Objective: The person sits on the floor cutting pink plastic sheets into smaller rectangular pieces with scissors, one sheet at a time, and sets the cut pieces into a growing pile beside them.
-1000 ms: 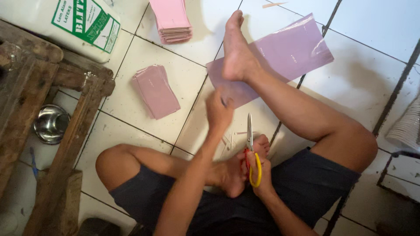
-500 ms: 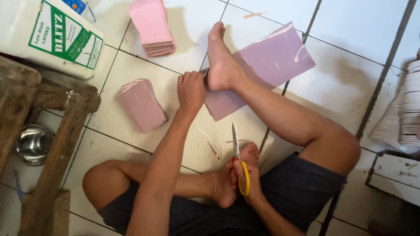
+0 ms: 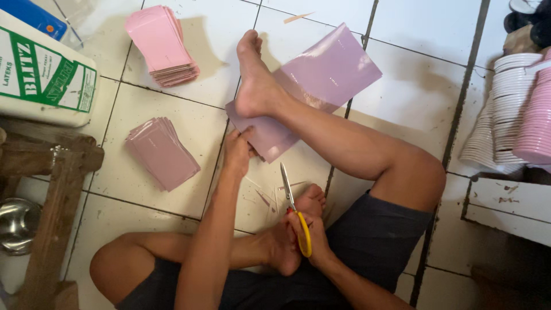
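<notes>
Sitting on the tiled floor (image 3: 172, 115), the person pins a large mauve sheet (image 3: 333, 74) under the right foot (image 3: 255, 80). The left hand (image 3: 236, 152) pinches the sheet's near corner, its grip narrow on the edge. The right hand (image 3: 310, 238) rests low by the left foot (image 3: 298, 229), its grip wrapped around the yellow handles of the scissors (image 3: 290, 198); the blades point up toward the sheet and lie together, well apart from its edge.

To cut well here, the sheet probably needs to stay flat and taut between foot and left hand, so the corner should be drawn lightly toward the body before the blades open. The scissors would best enter square to the near edge, just beside the pinching fingers but clear of them and of the toes. The glossy sheet looks thin and likely to buckle, so long, steady strokes would suit it better than short snips.

Two stacks of cut pieces lie to the left: a mauve stack (image 3: 163, 152) near the left hand and a pink stack (image 3: 160, 46) farther off. Thin offcuts (image 3: 265, 198) lie on the floor beside the scissors. A white sack (image 3: 40, 74) and a wooden stool (image 3: 54, 189) stand at the far left.
</notes>
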Demonstrator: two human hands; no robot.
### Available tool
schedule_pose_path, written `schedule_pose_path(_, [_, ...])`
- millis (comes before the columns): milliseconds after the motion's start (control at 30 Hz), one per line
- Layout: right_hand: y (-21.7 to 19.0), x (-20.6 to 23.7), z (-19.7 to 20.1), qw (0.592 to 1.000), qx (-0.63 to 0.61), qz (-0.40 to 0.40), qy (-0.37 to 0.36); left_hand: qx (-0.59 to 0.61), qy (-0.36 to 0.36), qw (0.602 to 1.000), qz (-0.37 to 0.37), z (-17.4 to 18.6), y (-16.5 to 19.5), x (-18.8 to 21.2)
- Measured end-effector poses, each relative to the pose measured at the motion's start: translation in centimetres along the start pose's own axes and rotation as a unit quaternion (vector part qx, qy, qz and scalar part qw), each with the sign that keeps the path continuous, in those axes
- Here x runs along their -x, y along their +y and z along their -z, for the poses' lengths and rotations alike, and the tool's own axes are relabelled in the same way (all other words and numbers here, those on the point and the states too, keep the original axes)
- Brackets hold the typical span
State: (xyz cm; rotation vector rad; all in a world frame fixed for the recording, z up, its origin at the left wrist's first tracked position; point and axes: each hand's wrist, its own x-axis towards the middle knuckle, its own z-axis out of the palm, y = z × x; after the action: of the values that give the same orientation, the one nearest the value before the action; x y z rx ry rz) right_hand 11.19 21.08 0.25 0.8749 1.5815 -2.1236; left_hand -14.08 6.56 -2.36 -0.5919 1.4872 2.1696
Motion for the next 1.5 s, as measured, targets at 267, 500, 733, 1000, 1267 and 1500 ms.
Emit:
schedule_pose_path(267, [0.5,0.1,0.1,1.0,-0.003,0.009,-0.006,-0.092,0.168,0.97,-0.152,1.5,-2.8,2.2])
schedule_pose_path(500, [0.6,0.1,-0.2,0.999,-0.02,0.041,-0.02,-0.151,0.167,0.942,-0.248,2.9,-2.4,1.1])
schedule_pose_path(733, [2.1,0.0,0.4,0.994,0.035,0.105,-0.002,-0.427,0.24,0.789,-0.371,3.7,0.8,0.0])
schedule_pose_path(1000, [-0.8,7.2,1.2,0.987,0.032,0.149,-0.049,-0.444,0.225,0.767,-0.405,3.6,1.5,1.6])
schedule_pose_path(1267, [-18.5,5.1,6.2,0.96,0.125,0.2,0.148,-0.514,0.22,0.684,-0.468,3.2,2.9,2.5])
schedule_pose_path(1500, [-27.0,-11.8,13.3,0.867,0.307,0.348,0.182,-0.399,0.169,0.799,-0.418,1.7,4.1,3.3])
